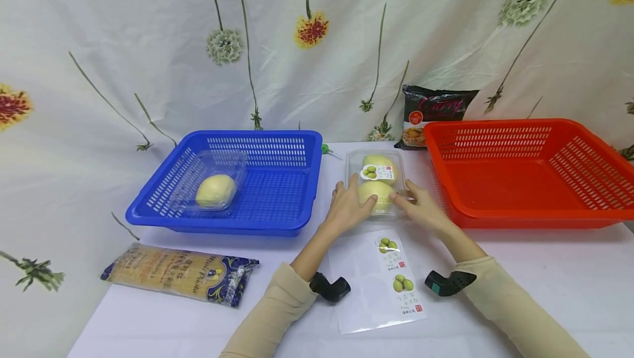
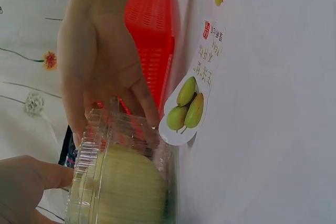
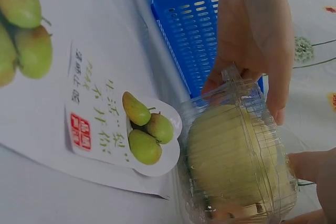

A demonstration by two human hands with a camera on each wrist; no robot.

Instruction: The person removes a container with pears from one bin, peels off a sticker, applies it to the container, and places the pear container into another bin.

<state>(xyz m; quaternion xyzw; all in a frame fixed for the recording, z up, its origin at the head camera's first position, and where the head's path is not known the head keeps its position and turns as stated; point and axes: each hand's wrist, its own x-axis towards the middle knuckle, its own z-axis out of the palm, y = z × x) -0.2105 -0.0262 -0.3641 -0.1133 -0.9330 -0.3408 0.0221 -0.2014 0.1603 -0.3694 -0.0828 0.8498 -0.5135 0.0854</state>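
Box [image 1: 351, 161] is on the counter [image 1: 535, 284], btwn the two baskets and just beyond the sticker sheet. Clear plastic, lid on, 2 pale yellow fruits inside: front fruit [image 1: 376, 194] and rear fruit [image 1: 380, 161], w/ a white pear label [image 1: 377, 172] stuck across the lid top. L hand [image 1: 346, 205] clamped on the box's L side, thumb over the lid's near part; R hand [image 1: 421, 207] likewise clamped on the R side, thumb opp. the other.

Other containers, near to far: pasta pack [image 1: 173, 274], clear w/ dk blue printed ends, lies flat near L. Blue basket [image 1: 223, 222], mesh sides, behind it, holds a 2nd clear box [image 1: 181, 197] w/ 1 pale yellow fruit [image 1: 215, 191] visible. Red basket [image 1: 540, 215], also mesh, on R. Curry pack [image 1: 438, 106], black, stands upright behind red's L rear corner.

Surface: white counter. Sticker sheet [image 1: 361, 297] lies btwn the forearms, 2 pear stickers down its R side. Small green item [image 1: 325, 149] by blue's R rear corner, too small to ID.

Room: pale curtain [image 1: 148, 28] w/ dandelions & orange-red flowers hangs right behind, some folds.
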